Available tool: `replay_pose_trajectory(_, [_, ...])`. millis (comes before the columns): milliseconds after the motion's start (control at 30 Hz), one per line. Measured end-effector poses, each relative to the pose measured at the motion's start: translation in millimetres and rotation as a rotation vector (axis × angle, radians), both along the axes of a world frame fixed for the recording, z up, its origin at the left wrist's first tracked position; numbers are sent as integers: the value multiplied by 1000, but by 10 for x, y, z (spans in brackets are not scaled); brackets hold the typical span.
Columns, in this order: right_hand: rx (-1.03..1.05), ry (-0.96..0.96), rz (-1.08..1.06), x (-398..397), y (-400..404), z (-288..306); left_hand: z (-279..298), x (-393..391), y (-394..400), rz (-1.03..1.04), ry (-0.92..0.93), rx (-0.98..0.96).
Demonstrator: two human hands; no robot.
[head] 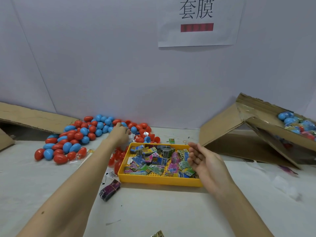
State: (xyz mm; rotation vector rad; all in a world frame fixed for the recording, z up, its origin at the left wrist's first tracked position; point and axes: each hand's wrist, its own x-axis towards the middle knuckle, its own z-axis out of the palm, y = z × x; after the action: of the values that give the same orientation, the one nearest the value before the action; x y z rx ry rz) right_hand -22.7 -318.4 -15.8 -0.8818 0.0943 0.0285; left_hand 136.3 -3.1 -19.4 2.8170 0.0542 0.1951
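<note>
On the counter [153, 207], nearest, a banded bundle [110, 189] of purple film is lying, its long axis slanting toward the far right. Just beyond it a yellow tray [159, 181] is sitting, heaped with printed sleeves [153, 159] lying flat at all angles. Over the tray's right end the right grip [205, 161] is hovering, palm turned leftward, fingers spread loosely and holding nothing. Farther back, the left grip [119, 133] is reaching into the pile of eggs [82, 134], fingers curling down over its right part; whether they are pinching an egg I cannot tell, since the hand is hiding what lies under it. The red and blue eggs are spreading from the counter's left middle to the wall, all lying on their sides, long axes level and pointing every way; many front ones are slanting toward the far right. A cardboard flap [34, 117] is leaning at the far left. At the far right a tilted box [222, 127] is holding wrapped eggs [294, 122]. A sign [196, 21] is hanging on the wall.
</note>
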Motion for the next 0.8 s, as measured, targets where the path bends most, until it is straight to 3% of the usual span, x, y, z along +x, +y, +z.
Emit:
replay_pose_trajectory(133, [5,-6,0,-16,4,8,-38,-103,93,6,-29,-105])
replay_pose_trajectory(400, [-66,-30,-17,-27,30,-3,139,-954,-348,-148,-315,-509])
replay_pose_trajectory(533, [-393,-151,-63,-111,103,-9,112,-1532,-812,-232,-344,-682])
replay_pose_trajectory(667, [-781,-350,-96,-234,233,13,9,-1795,-1114,-363,-326,-683])
replay_pose_trajectory(800, [-979,-442,-77,-301,360,1,-9,-1838,-1156,-470,-342,-646])
